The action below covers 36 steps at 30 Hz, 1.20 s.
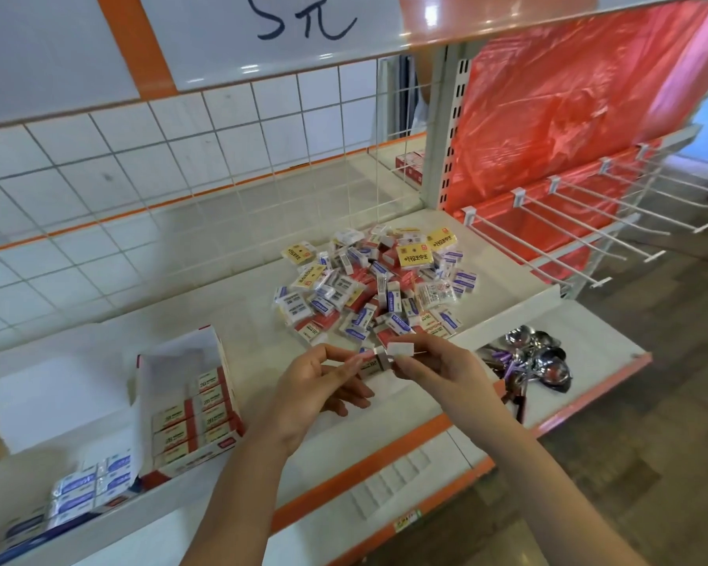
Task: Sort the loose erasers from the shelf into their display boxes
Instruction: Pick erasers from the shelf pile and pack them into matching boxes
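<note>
A heap of loose erasers (379, 285) in red, blue and yellow wrappers lies on the white shelf (229, 312). Just in front of the heap, both hands meet over the shelf. My left hand (315, 396) and my right hand (434, 371) each pinch an end of a small white eraser (385, 357) held between them. At the lower left stands a red display box (189, 406) with its lid up, part filled with red-labelled erasers. Left of it sits a box of blue-labelled erasers (86, 484).
A closed white box (58, 402) stands behind the blue one. Metal spoons (536, 357) lie on the lower shelf at right. White peg hooks (569, 234) jut out before a red plastic sheet. A wire grid backs the shelf.
</note>
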Each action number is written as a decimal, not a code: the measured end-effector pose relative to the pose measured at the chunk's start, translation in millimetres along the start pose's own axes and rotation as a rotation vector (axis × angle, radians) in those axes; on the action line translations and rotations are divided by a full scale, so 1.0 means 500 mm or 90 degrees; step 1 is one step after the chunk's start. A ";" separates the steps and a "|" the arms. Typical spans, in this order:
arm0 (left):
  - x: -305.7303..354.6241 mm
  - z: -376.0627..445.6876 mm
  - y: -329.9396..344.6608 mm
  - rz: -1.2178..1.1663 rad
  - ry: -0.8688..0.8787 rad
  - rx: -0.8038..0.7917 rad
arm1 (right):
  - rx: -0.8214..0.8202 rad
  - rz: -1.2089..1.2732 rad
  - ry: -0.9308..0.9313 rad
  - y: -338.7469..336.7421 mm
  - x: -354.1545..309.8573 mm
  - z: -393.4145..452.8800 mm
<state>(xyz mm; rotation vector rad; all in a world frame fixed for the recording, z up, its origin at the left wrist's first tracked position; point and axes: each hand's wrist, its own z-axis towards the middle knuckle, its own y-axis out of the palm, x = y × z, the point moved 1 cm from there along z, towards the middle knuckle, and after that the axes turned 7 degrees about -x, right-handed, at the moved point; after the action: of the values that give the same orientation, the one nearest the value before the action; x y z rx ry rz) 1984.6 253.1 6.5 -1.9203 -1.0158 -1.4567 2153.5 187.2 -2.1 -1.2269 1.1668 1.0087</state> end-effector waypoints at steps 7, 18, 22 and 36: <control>-0.001 0.003 0.002 0.036 -0.007 -0.002 | 0.043 0.076 0.024 0.006 0.014 0.013; -0.006 0.011 -0.008 0.136 -0.002 0.057 | 0.048 0.092 0.087 0.013 0.019 0.014; -0.003 0.013 -0.011 0.131 -0.009 0.053 | 0.041 0.080 0.089 0.013 0.017 0.021; -0.014 0.018 -0.007 0.175 -0.074 -0.051 | 0.020 0.184 0.084 0.003 0.016 0.035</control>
<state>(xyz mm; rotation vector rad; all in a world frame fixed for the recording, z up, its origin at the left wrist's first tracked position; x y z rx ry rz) 1986.0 260.1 -3.0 -2.1266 -0.7165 -1.2600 2154.9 204.3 -10.6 -1.1346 1.4892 1.1297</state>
